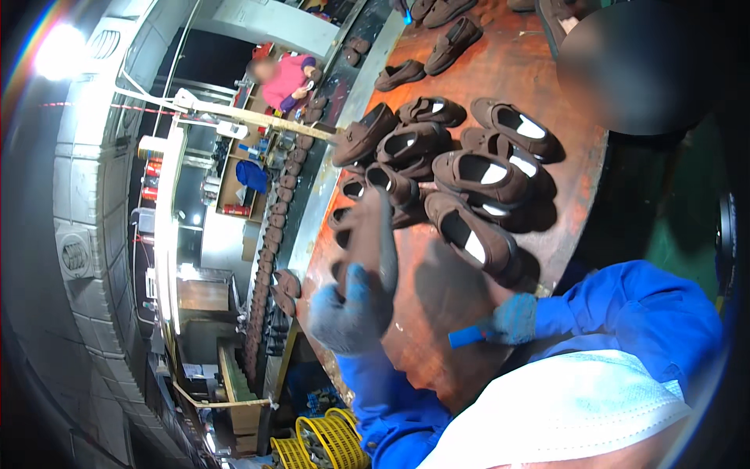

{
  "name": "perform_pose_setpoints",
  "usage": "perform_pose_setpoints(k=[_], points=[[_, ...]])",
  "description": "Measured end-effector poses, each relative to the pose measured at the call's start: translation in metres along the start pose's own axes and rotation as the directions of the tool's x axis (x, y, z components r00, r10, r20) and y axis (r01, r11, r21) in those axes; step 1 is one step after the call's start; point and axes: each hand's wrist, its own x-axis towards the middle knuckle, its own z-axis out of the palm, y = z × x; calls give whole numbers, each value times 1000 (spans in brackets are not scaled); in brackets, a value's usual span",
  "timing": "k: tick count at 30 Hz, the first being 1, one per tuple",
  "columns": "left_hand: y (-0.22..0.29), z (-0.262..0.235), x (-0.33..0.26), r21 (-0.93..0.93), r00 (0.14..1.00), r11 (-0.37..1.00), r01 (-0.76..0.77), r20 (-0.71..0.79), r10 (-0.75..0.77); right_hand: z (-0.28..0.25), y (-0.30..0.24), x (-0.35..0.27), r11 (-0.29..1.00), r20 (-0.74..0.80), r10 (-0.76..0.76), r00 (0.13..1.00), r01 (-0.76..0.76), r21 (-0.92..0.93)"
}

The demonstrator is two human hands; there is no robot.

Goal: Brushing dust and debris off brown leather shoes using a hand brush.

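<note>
My left hand [349, 309] grips one brown slipper [373, 238] upright over the bench [437, 289]; my right hand [512, 319] is closed on a blue tool [469, 336]. At twelve o'clock, the pile of slippers [461, 168] lies waiting, seemingly most of the job.

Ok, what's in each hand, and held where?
Left hand holds a brown shoe by its lower end. Right hand grips a blue tool at one end.

- Left hand [348, 309] and its shoe [373, 238] are smeared by motion blur.
- Blue tool [469, 336]: kind unclear; grip half hidden.
- Top shoes [445, 9] are cut by the edge.
</note>
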Motion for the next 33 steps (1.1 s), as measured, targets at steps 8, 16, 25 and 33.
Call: perform_pose_setpoints(k=[8, 16, 25, 33], points=[[30, 246, 288, -238, 985, 965, 111, -105, -139, 26, -3, -18, 996, -162, 27, 986, -13, 86], [62, 271, 206, -499, 983, 861, 100, 185, -7, 24, 0, -18, 994, -168, 76, 983, -61, 92], [8, 231, -4, -548, 772, 600, 583, 603, -201, 34, -1, -17, 1000, -307, 23, 951, -26, -5], [54, 169, -118, -594, 774, 571, 567, 621, -123, 32, 1, -16, 995, -333, 97, 938, -96, 19]])
